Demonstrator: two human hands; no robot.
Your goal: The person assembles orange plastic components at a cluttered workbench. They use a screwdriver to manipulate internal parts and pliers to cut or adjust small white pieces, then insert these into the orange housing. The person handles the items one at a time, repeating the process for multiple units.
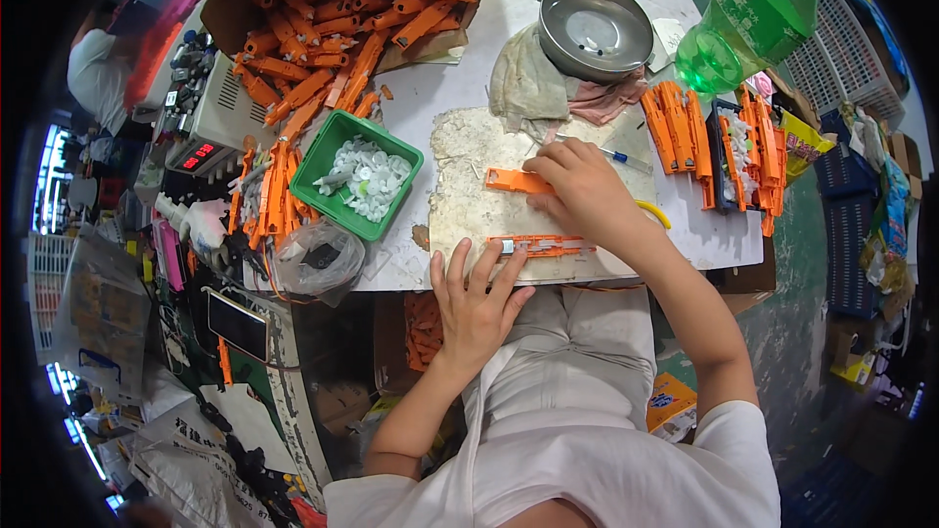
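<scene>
On a worn, pale work board (455, 156), my right hand (587, 191) grips an orange plastic shell (511, 181) between thumb and fingers. Its palm side is hidden. Closer to me lies a second orange shell (553, 245), hollow side up, with small parts inside and a whitish piece at its left end. My left hand (476, 308) rests at the board's front edge, fingers spread, fingertips beside that whitish end; whether they touch it I cannot tell. Behind my right hand is a blue pen (621, 156), and a yellow curved piece (653, 214) shows beside my right wrist.
A box of orange shells (342, 20) spills over at back left. Nearer stands a green basket (337, 213) of small whitish plastic parts. Behind the board are rags (528, 83) and a metal bowl (577, 15). Rightward are a green bottle (753, 20) and stacked orange shells (675, 127).
</scene>
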